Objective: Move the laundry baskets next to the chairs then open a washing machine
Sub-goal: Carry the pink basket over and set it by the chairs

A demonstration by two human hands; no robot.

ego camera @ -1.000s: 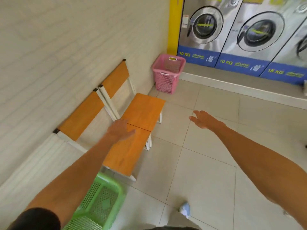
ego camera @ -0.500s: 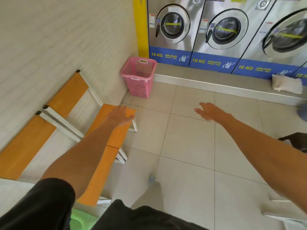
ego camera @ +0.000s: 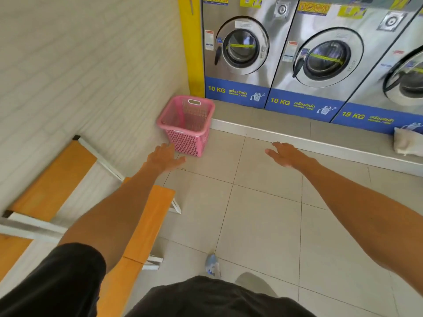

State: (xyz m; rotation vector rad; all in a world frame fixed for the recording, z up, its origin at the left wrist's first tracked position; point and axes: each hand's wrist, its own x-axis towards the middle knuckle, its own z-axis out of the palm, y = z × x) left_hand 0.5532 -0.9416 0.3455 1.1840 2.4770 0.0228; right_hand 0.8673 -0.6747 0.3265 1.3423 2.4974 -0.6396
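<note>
A pink laundry basket (ego camera: 186,126) stands empty on the tiled floor in the corner, between the wall and the raised step under the washing machines. My left hand (ego camera: 164,157) reaches out with relaxed fingers, just short of the basket's near left side, holding nothing. My right hand (ego camera: 283,154) is stretched forward over the floor to the right of the basket, fingers spread and empty. Orange chairs (ego camera: 146,223) line the left wall below my left arm. The leftmost washing machine (ego camera: 240,48) has its round door closed.
Two more silver washers (ego camera: 327,58) stand to the right on a raised tiled step (ego camera: 297,138). A white cloth bag (ego camera: 407,143) lies on the step at the right edge. A yellow pillar (ego camera: 192,42) marks the corner. My foot (ego camera: 211,266) shows below.
I have walked forward toward the corner. The pink basket and washers are now closer and larger, the green basket has dropped out of view, and both hands reach nearer the pink basket.
</note>
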